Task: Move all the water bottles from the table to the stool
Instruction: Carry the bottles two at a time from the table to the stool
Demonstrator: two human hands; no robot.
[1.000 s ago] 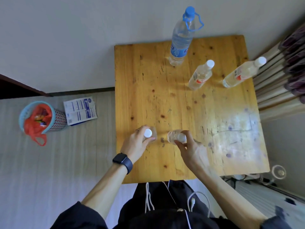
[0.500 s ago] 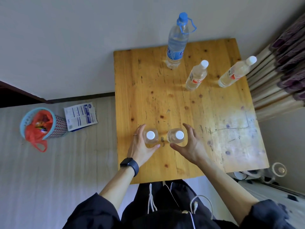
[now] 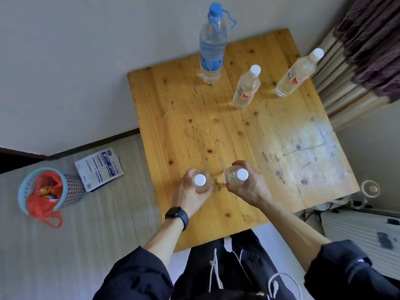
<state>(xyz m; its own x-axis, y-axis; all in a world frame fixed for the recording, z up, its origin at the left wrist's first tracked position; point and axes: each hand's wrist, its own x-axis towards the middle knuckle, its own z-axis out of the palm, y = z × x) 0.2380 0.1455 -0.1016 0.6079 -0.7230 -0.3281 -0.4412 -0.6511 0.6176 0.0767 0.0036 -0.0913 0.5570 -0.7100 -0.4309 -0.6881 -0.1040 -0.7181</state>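
My left hand (image 3: pixel 190 194) is wrapped around one small white-capped bottle (image 3: pixel 200 180) and my right hand (image 3: pixel 249 187) around another (image 3: pixel 234 174), both at lower centre over the wooden table (image 3: pixel 194 131); whether they are lifted I cannot tell. Three more bottles stand in the upper right: a blue-capped bottle (image 3: pixel 211 53), a middle bottle (image 3: pixel 246 87) and a far-right bottle (image 3: pixel 297 73).

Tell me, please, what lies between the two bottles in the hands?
In the head view, only bare wooden table with dark marks lies between the left-hand bottle and the right-hand bottle.
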